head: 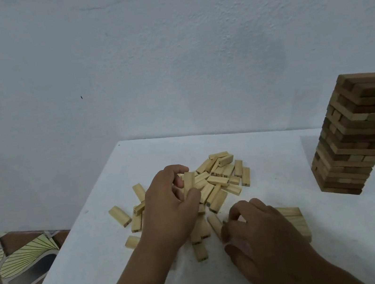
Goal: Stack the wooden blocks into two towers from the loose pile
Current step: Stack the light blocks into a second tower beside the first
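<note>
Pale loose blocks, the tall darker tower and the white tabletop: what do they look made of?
Pale loose blocks: light unvarnished wood, faint grain, printed numbers on some. Tall two-tone tower: wood too, some blocks look stained darker brown. White tabletop: matte, slightly speckled; possibly laminate or painted board, unclear.

Left hand (171, 206) gripping block (188, 183)

A pile block (225, 175) reads "29" (others blurred).

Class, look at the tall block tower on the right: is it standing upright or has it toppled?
Upright. The tall tower stands on the white table with its layers intact, apart from the loose pile.
</note>
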{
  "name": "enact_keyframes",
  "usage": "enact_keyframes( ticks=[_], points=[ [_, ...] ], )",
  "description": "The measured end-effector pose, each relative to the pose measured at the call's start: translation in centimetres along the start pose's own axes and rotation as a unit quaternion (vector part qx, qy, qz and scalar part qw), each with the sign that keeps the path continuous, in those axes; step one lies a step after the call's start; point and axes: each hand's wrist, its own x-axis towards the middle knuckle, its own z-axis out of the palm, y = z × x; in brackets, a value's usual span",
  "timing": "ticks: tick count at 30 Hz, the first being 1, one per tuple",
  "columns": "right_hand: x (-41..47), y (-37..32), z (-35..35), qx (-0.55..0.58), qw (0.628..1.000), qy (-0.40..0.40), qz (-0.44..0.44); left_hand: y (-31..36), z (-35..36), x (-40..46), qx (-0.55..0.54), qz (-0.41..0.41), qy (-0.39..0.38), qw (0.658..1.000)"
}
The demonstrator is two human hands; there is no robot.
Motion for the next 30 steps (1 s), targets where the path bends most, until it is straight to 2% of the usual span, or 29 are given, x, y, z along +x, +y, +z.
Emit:
enact_keyframes(
  ticks=[6, 14, 19, 24, 30],
  points=[
    [0.9, 0.2, 0.1, 0.029, 0.999, 0.019, 0.022, 0.4, 0.4, -0.5, -0.004, 0.024, -0.02, 0.999],
    [1.6, -0.4, -0.5, 0.083, 0.995, 0.004, 0.061, 0.6, 0.2, -0.7, 0.017, 0.059, -0.073, 0.995],
    [-0.2, 0.8, -2.6, 0.116, 0.986, 0.061, 0.102, 0.8, 0.5, -1.2, 0.029, 0.089, -0.096, 0.991],
    [-4.3, 3.2, -4.8, 0.144, 0.976, 0.078, 0.146, 2.0, 1.3, -2.7, 0.088, 0.182, -0.192, 0.961],
    [-8.4, 3.2, -3.1, 0.114, 0.983, 0.018, 0.144, 3.2, 2.4, -4.1, 0.083, 0.158, -0.362, 0.915]
  ],
)
